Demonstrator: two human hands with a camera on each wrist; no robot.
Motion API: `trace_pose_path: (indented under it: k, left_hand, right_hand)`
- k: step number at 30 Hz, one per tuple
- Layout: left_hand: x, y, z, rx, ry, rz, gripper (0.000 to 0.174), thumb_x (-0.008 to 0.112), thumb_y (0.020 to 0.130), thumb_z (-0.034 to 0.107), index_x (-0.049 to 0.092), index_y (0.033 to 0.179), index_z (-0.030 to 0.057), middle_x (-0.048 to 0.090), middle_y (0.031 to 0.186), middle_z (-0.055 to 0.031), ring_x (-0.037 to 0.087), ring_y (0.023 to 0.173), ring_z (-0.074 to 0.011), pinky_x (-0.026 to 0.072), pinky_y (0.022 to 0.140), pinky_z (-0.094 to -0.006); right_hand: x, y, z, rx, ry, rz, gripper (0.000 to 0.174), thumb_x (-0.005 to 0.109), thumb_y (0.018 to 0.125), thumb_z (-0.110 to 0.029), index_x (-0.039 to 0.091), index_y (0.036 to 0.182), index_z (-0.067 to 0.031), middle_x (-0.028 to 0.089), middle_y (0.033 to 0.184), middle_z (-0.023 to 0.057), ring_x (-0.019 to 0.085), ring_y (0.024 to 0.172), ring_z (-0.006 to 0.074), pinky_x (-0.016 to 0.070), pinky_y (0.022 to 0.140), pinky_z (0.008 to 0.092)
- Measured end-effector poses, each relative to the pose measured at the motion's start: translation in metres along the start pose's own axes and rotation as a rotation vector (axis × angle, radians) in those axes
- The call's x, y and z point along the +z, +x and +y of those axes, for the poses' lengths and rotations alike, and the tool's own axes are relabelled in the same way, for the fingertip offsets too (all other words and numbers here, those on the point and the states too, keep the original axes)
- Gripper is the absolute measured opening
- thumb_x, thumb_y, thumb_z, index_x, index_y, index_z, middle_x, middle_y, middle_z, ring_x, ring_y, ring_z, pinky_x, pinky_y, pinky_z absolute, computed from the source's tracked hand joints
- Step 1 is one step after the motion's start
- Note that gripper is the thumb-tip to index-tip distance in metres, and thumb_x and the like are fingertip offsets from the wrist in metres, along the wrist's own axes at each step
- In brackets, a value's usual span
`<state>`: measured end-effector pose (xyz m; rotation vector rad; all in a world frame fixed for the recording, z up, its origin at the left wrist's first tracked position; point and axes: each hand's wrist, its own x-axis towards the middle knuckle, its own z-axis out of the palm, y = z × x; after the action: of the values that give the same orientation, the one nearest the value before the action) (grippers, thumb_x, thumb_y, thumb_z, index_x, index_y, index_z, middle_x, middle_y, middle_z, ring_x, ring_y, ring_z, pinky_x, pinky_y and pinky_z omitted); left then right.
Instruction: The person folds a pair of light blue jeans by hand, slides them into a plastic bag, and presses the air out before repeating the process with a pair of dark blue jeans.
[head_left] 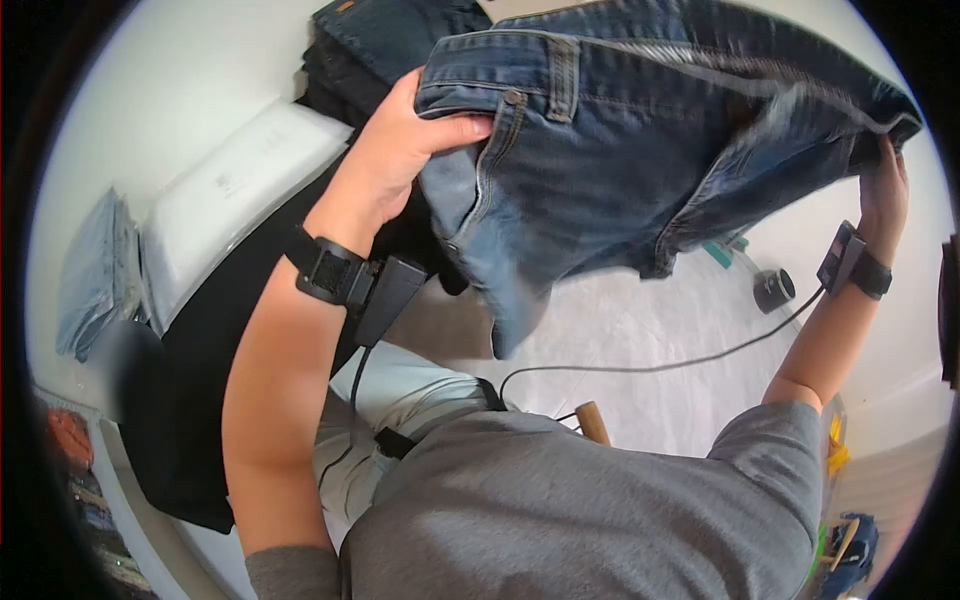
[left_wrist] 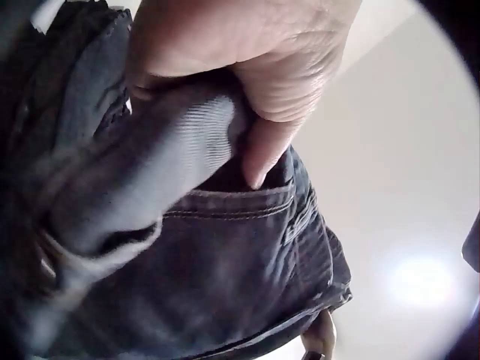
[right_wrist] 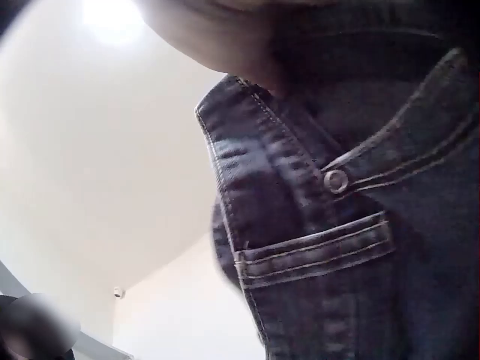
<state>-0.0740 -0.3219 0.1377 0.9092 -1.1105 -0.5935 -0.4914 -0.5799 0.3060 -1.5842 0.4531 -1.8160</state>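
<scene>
A pair of dark blue jeans (head_left: 600, 170) hangs stretched between both hands, its waistband running along the top. At the waistband's left end, my left hand (head_left: 395, 150) grips the denim, with the thumb over the front pocket edge. The left wrist view has this hand (left_wrist: 262, 67) pinching the cloth near a pocket opening, with paler ribbed fabric (left_wrist: 202, 135) bulging beside the thumb. My right hand (head_left: 885, 195) holds the far end of the waistband, its fingers mostly hidden by the denim. A belt loop (right_wrist: 315, 250) and a rivet (right_wrist: 337, 180) show up close in the right wrist view.
Dark folded jeans (head_left: 375, 50) are piled behind my left hand. Beside them lies a white plastic-wrapped pack (head_left: 250, 180), then a pale blue folded garment (head_left: 100, 275). A black cable (head_left: 650, 369) runs between the wrist devices. A dark cylinder (head_left: 773, 291) stands on the pale floor.
</scene>
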Motion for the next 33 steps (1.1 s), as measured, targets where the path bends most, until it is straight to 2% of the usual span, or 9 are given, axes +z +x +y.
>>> trace_pose_path:
  k: [2,7,12,14,17,19,24,29,33]
  left_hand:
    - [0.018,0.012,-0.002,0.018,0.028,0.001,0.053,0.072,0.071,0.0,0.049,0.118,-0.0026,0.063,0.102,-0.0101,0.061,0.091,-0.0169,0.0486,0.082,-0.0281]
    - [0.047,0.035,0.011,0.004,0.143,0.022,0.042,0.068,0.075,-0.003,0.051,0.114,-0.0033,0.063,0.101,-0.0102,0.063,0.087,-0.0165,0.0506,0.076,-0.0268]
    - [0.052,0.051,0.04,-0.021,0.531,-0.075,0.055,0.063,0.073,-0.006,0.047,0.125,0.0011,0.06,0.111,-0.0085,0.057,0.104,-0.0188,0.0424,0.096,-0.0317]
    - [0.06,0.046,0.04,0.372,0.872,-0.238,0.072,0.061,0.069,-0.009,0.041,0.135,0.0107,0.055,0.119,-0.0077,0.05,0.114,-0.0203,0.0351,0.102,-0.0329]
    - [0.071,0.042,0.046,0.321,0.853,-0.385,0.08,0.06,0.066,-0.01,0.038,0.138,0.0182,0.05,0.123,-0.0077,0.047,0.117,-0.0218,0.034,0.102,-0.032]
    - [0.072,0.045,0.054,0.409,0.835,-0.411,0.066,0.059,0.065,-0.012,0.048,0.126,0.0115,0.054,0.114,-0.0053,0.049,0.115,-0.0193,0.0343,0.101,-0.0307]
    - [0.055,0.051,0.077,-0.106,0.653,-0.424,0.032,0.066,0.068,-0.005,0.05,0.093,0.0087,0.053,0.091,0.0031,0.051,0.09,-0.0069,0.0406,0.085,-0.0232]
    - [0.043,0.056,0.083,-0.263,0.531,-0.416,0.048,0.076,0.066,0.006,0.05,0.107,0.0077,0.055,0.098,0.0021,0.054,0.09,-0.0069,0.0431,0.081,-0.0207]
    - [0.035,0.06,0.074,-0.16,0.456,-0.298,0.054,0.074,0.074,0.011,0.048,0.121,0.0004,0.058,0.108,-0.0034,0.056,0.101,-0.0122,0.0419,0.092,-0.0254]
  right_hand:
    - [-0.063,0.013,0.021,0.01,0.042,-0.242,0.029,0.053,0.093,-0.01,0.052,0.117,0.0068,0.063,0.105,0.0121,0.06,0.095,0.0189,0.0472,0.088,0.0285]
    - [-0.089,-0.04,0.045,0.053,-0.237,-0.159,0.027,0.054,0.09,-0.004,0.055,0.116,0.0046,0.063,0.104,0.0087,0.059,0.095,0.0149,0.0455,0.087,0.0257]
    - [-0.09,-0.074,0.051,-0.083,-0.405,-0.303,0.067,0.05,0.074,0.015,0.043,0.136,-0.0109,0.06,0.109,0.005,0.056,0.101,0.0139,0.0427,0.094,0.0285]
    - [-0.088,-0.088,0.057,-0.068,-0.403,-0.33,0.076,0.043,0.067,0.02,0.043,0.137,-0.0118,0.055,0.118,0.0039,0.054,0.105,0.0145,0.041,0.096,0.0286]
    - [-0.095,-0.097,0.064,-0.039,-0.438,-0.375,0.076,0.04,0.062,0.021,0.047,0.132,-0.0094,0.053,0.122,0.0037,0.051,0.112,0.0159,0.0391,0.097,0.0272]
    - [-0.103,-0.092,0.066,0.012,-0.413,-0.454,0.068,0.041,0.064,0.02,0.05,0.126,-0.0069,0.055,0.121,0.0039,0.051,0.113,0.0167,0.0377,0.099,0.027]
    - [-0.114,-0.083,0.079,0.128,-0.199,-0.462,0.032,0.038,0.063,0.014,0.045,0.086,-0.0071,0.041,0.08,-0.0027,0.043,0.077,0.0075,0.0353,0.071,0.0199]
    - [-0.104,-0.075,0.078,0.212,-0.077,-0.43,0.022,0.046,0.063,0.004,0.037,0.079,-0.0097,0.034,0.077,-0.0016,0.035,0.071,0.0096,0.0277,0.062,0.0213]
    - [-0.097,-0.072,0.067,0.248,0.201,-0.519,0.034,0.044,0.065,0.002,0.049,0.097,-0.0041,0.044,0.08,-0.0015,0.045,0.076,0.0085,0.0346,0.07,0.0184]
